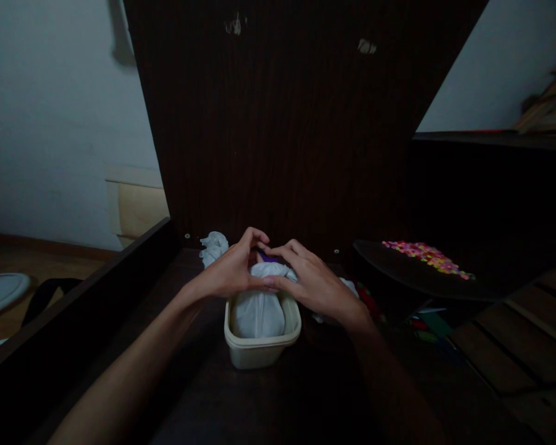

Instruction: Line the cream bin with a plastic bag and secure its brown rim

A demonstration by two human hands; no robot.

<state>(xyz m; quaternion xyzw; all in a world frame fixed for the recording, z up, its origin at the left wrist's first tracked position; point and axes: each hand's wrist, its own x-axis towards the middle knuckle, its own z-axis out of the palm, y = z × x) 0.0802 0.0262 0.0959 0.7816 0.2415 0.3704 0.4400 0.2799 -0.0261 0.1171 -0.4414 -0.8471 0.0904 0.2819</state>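
Note:
A cream plastic tub point(263, 353) stands on the dark surface in front of me. Inside it sits a rounded white bag point(259, 315), its top gathered and twisted. My left hand point(234, 269) curls round the gathered top from the left, thumb pressed on the near side. From the right, my right hand point(308, 278) does the same, and the two thumbs meet in front. The fingertips come together on the far side. Between the hands, a bit of something purple point(269, 256) shows behind the bag's top; most of it is hidden.
Crumpled white plastic point(214, 247) lies at the back left. A tall dark panel point(278, 136) rises behind, with a raised dark edge point(97, 296) on the left. At right, small pink and yellow pieces point(429, 256) lie on a dark curved shelf point(389, 269).

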